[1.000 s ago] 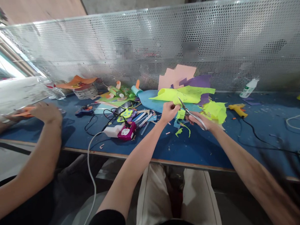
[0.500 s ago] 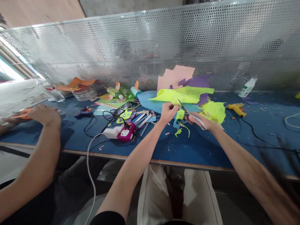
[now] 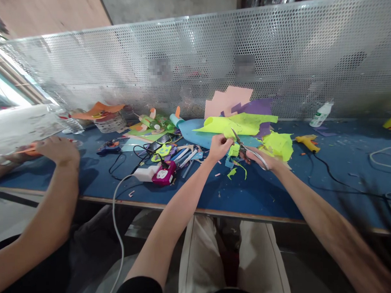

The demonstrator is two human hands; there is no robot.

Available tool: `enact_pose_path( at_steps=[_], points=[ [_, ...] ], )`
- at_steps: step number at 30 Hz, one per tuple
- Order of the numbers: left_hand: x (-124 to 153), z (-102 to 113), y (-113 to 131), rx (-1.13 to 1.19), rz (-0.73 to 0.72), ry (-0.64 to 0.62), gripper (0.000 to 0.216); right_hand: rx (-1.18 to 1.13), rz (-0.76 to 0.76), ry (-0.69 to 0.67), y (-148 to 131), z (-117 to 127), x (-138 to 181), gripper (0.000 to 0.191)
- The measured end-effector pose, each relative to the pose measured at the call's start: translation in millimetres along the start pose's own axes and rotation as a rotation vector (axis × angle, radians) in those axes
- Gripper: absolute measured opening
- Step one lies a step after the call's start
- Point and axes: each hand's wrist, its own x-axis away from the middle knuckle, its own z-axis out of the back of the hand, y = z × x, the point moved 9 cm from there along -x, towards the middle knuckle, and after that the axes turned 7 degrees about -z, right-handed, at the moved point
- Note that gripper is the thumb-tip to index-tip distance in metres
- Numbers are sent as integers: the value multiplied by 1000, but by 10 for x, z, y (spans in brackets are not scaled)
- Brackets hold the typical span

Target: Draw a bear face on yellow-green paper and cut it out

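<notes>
My left hand [image 3: 220,146] is closed in a pinch on a small piece of yellow-green paper [image 3: 234,150] held over the blue table [image 3: 248,196]. My right hand [image 3: 259,158] grips metal scissors [image 3: 240,144], whose blades point up and left into that piece. Yellow-green scraps [image 3: 232,172] lie on the table just below my hands. Larger yellow-green sheets [image 3: 242,122] rest behind them.
A perforated metal screen [image 3: 192,65] backs the table. Pink and purple paper [image 3: 235,100], a yellow glue gun [image 3: 307,141], a white bottle [image 3: 321,114], a magenta power strip [image 3: 164,175] with cables and paper crafts lie around. At left, another person's hand [image 3: 56,149] holds orange paper.
My hands stayed together on the paper and scissors, shifting very slightly. The other person's hand at left moved a little.
</notes>
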Motion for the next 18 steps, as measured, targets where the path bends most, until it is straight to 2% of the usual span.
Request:
enact_pose_path(
  at_steps=[5,18],
  points=[
    [8,-27,43,-17,-33,-29,43,-31,-39,27,48,11,-5,53],
    [5,-31,-13,-36,29,-14,37,-16,-60,60,12,18,32,59]
  ],
)
